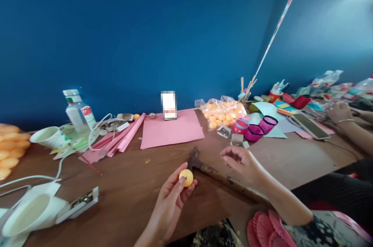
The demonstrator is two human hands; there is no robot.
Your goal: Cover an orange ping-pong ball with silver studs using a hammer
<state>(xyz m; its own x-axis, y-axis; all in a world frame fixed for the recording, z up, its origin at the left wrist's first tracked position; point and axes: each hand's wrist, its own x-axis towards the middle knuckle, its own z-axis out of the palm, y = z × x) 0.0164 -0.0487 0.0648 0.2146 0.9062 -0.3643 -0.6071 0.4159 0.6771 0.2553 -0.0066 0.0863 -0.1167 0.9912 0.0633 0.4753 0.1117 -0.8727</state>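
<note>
A yellow ping-pong ball (pixel 188 177) is held in the fingers of my left hand (pixel 171 196), low in the middle of the view. My left thumb presses beside a small dark metal spot on the ball's face. Just beyond the ball lies the head of a hammer (pixel 194 158), its worn wooden handle running to the lower right. My right hand (pixel 243 163) hovers over that handle, fingers loosely bent and thumb apart, with nothing visible in them. Past my right hand stands a small open white box (pixel 239 141); its contents are too small to name.
Pink paper sheets (pixel 175 132) lie against the blue wall, near a bag of orange balls (pixel 223 113). Paper cups (pixel 32 208) and a glass bottle (pixel 76 109) are at left. Purple rings (pixel 258 128) and a phone (pixel 311 126) lie right, near another person's hand (pixel 339 113).
</note>
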